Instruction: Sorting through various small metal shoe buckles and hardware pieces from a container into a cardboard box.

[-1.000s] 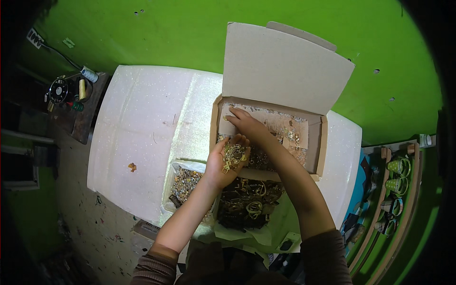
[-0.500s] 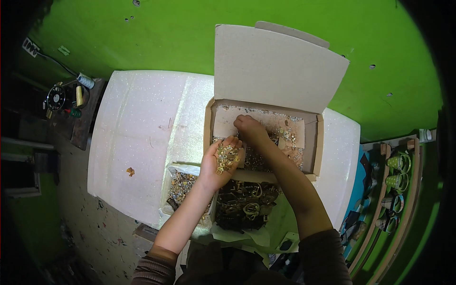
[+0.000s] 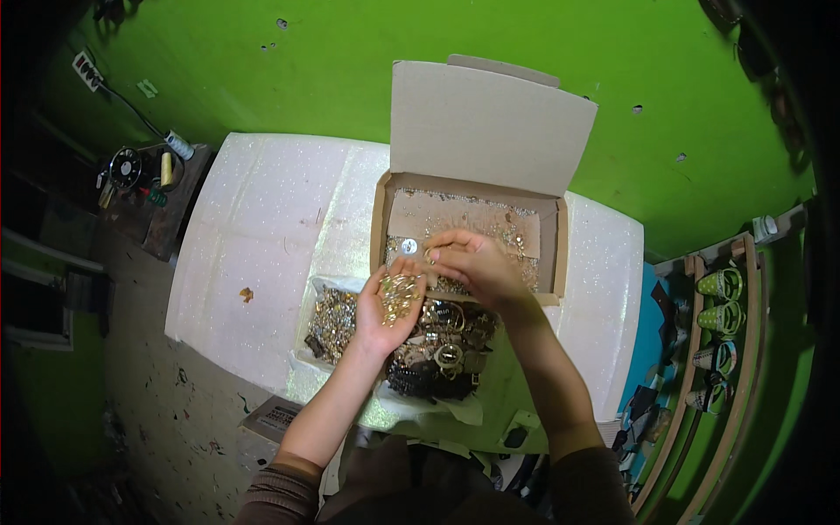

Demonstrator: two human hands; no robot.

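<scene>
My left hand [image 3: 378, 325] is palm up with slightly cupped fingers, holding a heap of small gold-coloured metal pieces [image 3: 400, 296]. My right hand [image 3: 481, 267] is just above and right of its fingertips, with thumb and fingers pinched together; a tiny thing may be between them, too small to name. Behind both hands is an open cardboard box [image 3: 382, 214] with small shiny bits scattered over its bottom. A round silvery disc [image 3: 409, 247] lies inside it. In front are a container of mixed beads and bits [image 3: 332, 319] and a pile of dark straps and buckles [image 3: 437, 354].
The box's raised lid [image 3: 490, 127] stands toward the green wall [image 3: 332, 61]. All this rests on a glittery white tabletop [image 3: 262, 201], which bears a small brown scrap [image 3: 247, 296]. At the right, a wooden rack [image 3: 744, 350] holds green patterned items [image 3: 721, 317].
My right hand has come out of the box toward my left palm. My left hand has moved slightly down and left, still holding the gold pieces. The view has shifted, and the silvery disc now shows.
</scene>
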